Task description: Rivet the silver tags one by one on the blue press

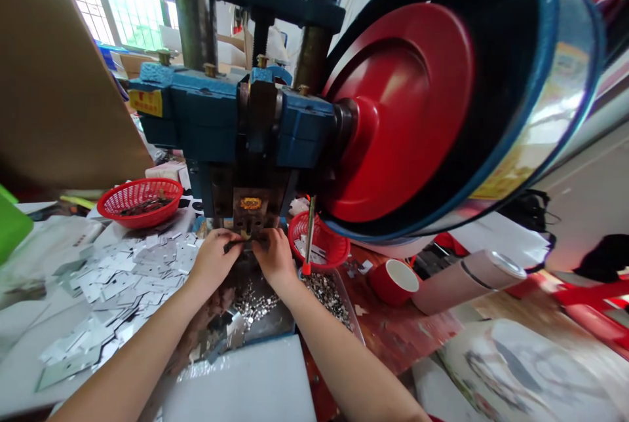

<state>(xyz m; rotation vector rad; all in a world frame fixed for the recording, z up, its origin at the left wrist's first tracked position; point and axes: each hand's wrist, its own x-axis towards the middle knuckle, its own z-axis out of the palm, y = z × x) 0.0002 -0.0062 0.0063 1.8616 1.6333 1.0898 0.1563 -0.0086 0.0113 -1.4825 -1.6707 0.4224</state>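
Both hands meet at the die under the ram of a blue punch press point(196, 120). My left hand point(217, 257) is closed, thumb and fingers pinching a thin dark strip point(232, 245) from the left. On the strip's right side, the fingers of my right hand point(276, 257) are bent and pressed together against it. The strip is small and partly covered by fingers, so its exact kind cannot be made out. Shiny little metal pieces point(255, 304) lie scattered on the press bed just below my wrists.
Flat silvery metal plates point(142, 265) are heaped at left, by a red basket point(142, 202) of dark pieces. Another red basket point(324, 242) and a red-handled screwdriver point(308, 245) stand right of the die. A large flywheel point(403, 114), red cup point(396, 280) and pink bottle point(466, 281) are farther right.
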